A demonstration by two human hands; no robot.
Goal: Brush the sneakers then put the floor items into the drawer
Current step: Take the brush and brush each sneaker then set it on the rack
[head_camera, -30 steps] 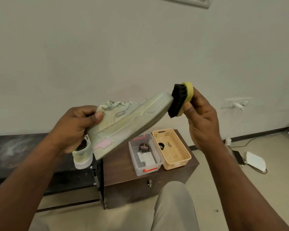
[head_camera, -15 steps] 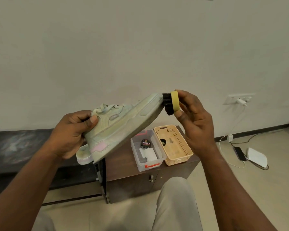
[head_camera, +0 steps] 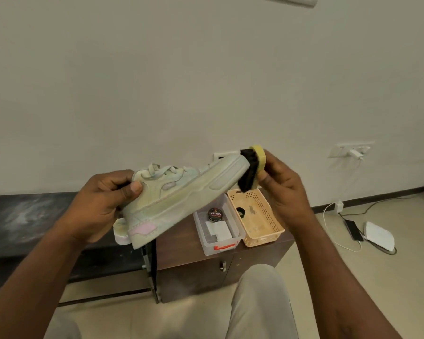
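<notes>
Brush [head_camera: 251, 170] in right fingers [head_camera: 278, 165], against sneaker [head_camera: 181, 195]

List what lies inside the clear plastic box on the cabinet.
A round black tin and a white flat item lie in the clear box. The sneaker held in front hides its far edge, so anything there cannot be seen.

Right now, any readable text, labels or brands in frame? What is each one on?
"Cherry": on the lid of the black tin in the clear box, upside down from this view.
Smaller print on the tin's lid: too small to read.
Sneaker, brush, white card: no readable text.
</notes>
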